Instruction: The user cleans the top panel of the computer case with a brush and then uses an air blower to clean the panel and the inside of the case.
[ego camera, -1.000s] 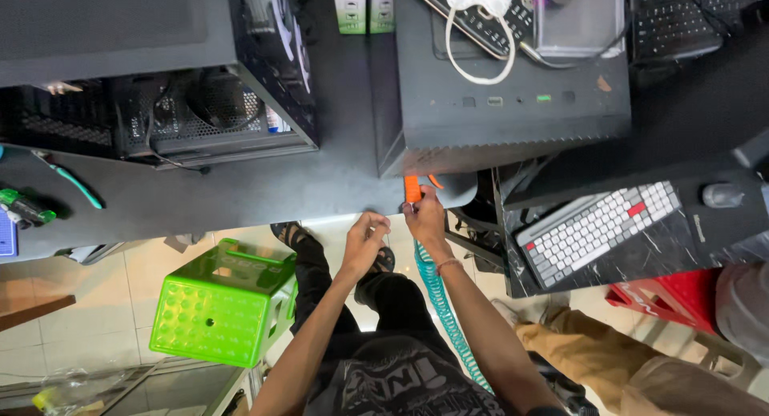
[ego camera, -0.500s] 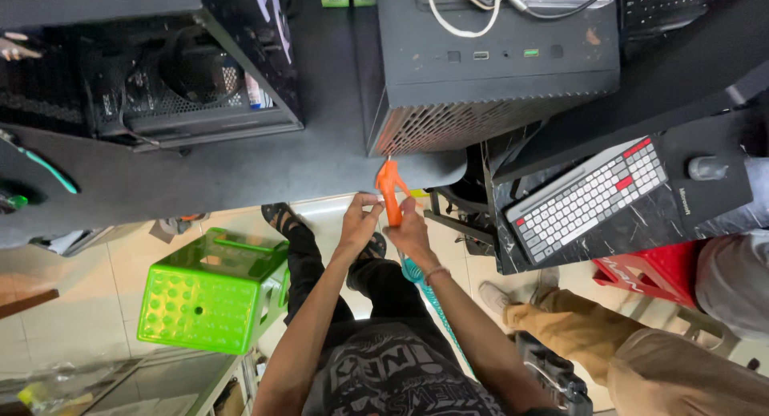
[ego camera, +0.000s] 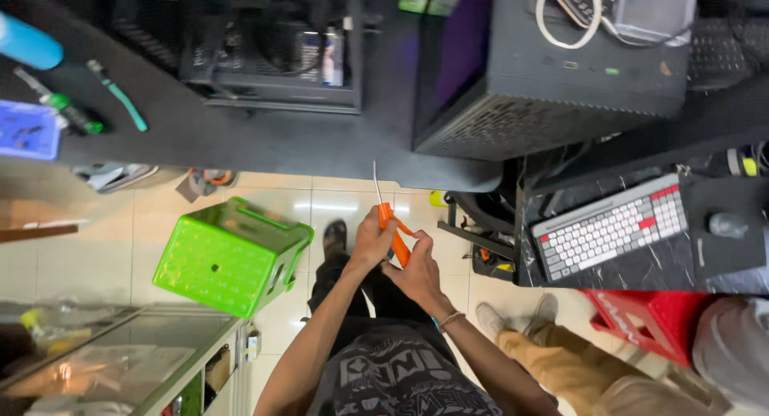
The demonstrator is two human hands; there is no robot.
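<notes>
In the middle of the frame, the left hand [ego camera: 370, 241] and right hand [ego camera: 415, 272] both hold the orange tool [ego camera: 395, 238] tight, now lower, away from the desk [ego camera: 264, 139].

Bright overhead light glares off the floor tiles [ego camera: 336, 203] at centre; the upper frame is dim, and edges bend and blur.

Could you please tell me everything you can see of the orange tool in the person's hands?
The orange tool has slim, plastic-looking orange handles and a thin pale metal tip pointing up toward the dark table edge. It stands nearly upright above the tiled floor. The left hand grips it from the left; the right hand holds its lower end.
</notes>
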